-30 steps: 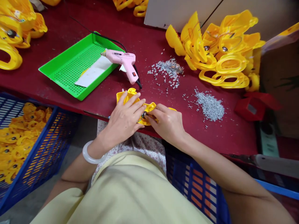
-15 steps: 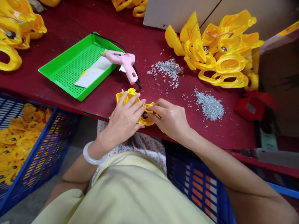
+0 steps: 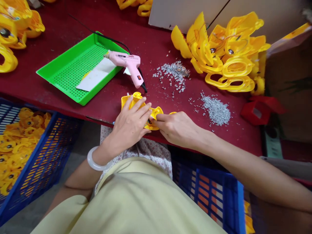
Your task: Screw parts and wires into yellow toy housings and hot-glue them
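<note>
A yellow plastic shell (image 3: 156,112) lies at the table's near edge, its hollow side up, with a dark round part inside. My left hand (image 3: 130,120) rests over its left half, fingers outstretched and spread, pressing it down. At the shell's right side, my right hand (image 3: 176,128) has its fingers pinched together, the tips at the dark part. What they pinch, if anything, is hidden. Beyond the shell lies a pink glue gun (image 3: 133,66), its nozzle over the rim of a green tray (image 3: 60,85).
Two heaps of small metal pieces, one farther back (image 3: 176,73) and one to the right (image 3: 216,109), lie on the red table (image 3: 146,42). Yellow shells (image 3: 226,55) with wires are piled behind. Blue crates (image 3: 46,156) stand below the edge. A red box (image 3: 257,112) sits right.
My right hand's fingertips have shifted left, from the shell's right edge to the dark round part. My left hand keeps its place on the shell. The view has shifted slightly.
</note>
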A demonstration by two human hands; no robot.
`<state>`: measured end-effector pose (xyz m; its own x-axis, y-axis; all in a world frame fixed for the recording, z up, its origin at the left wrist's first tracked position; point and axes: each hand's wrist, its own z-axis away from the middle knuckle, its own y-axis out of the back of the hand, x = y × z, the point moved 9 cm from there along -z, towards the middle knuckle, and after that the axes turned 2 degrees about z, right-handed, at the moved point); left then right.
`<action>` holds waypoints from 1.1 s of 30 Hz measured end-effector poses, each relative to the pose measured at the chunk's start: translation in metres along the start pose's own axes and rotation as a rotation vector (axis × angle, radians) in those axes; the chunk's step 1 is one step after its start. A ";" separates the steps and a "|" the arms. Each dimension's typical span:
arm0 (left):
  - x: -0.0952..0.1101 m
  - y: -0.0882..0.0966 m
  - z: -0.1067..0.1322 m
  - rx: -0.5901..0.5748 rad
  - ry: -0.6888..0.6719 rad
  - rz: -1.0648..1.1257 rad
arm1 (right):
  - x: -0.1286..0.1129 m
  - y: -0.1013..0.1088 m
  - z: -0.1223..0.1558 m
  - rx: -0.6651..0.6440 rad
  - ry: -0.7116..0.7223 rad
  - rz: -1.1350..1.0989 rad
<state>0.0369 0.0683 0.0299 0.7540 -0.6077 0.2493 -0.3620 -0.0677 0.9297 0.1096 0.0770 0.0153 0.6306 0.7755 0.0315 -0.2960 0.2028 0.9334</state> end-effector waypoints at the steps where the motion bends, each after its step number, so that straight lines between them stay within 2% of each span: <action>1: 0.000 0.000 0.000 0.003 0.000 0.000 | 0.002 0.002 0.002 0.013 -0.015 -0.017; 6: 0.000 0.001 0.000 0.009 0.017 0.013 | 0.013 0.001 0.009 0.096 -0.108 -0.033; 13: 0.000 -0.001 0.000 0.024 0.000 0.000 | 0.009 -0.002 0.002 0.022 -0.052 -0.043; 17: -0.001 -0.001 0.001 0.023 0.006 0.015 | 0.008 0.006 0.009 0.201 -0.116 -0.030; 20: 0.000 -0.001 0.001 0.023 0.004 0.025 | -0.002 0.009 0.013 0.337 -0.078 -0.016; 25: 0.000 0.001 0.000 0.026 0.010 0.041 | -0.014 0.005 0.006 0.378 -0.028 -0.021; 28: 0.000 0.001 0.001 0.011 0.011 0.035 | -0.018 0.011 0.007 0.468 0.001 -0.002; 30: 0.000 0.001 0.001 0.008 0.014 0.029 | -0.020 0.020 0.020 0.566 0.049 -0.020; 33: 0.000 0.001 0.002 0.013 0.009 0.023 | -0.014 0.034 0.063 0.711 0.062 -0.071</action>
<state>0.0360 0.0668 0.0303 0.7505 -0.6017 0.2732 -0.3864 -0.0641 0.9201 0.1356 0.0353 0.0694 0.5829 0.8116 -0.0386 0.2966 -0.1683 0.9401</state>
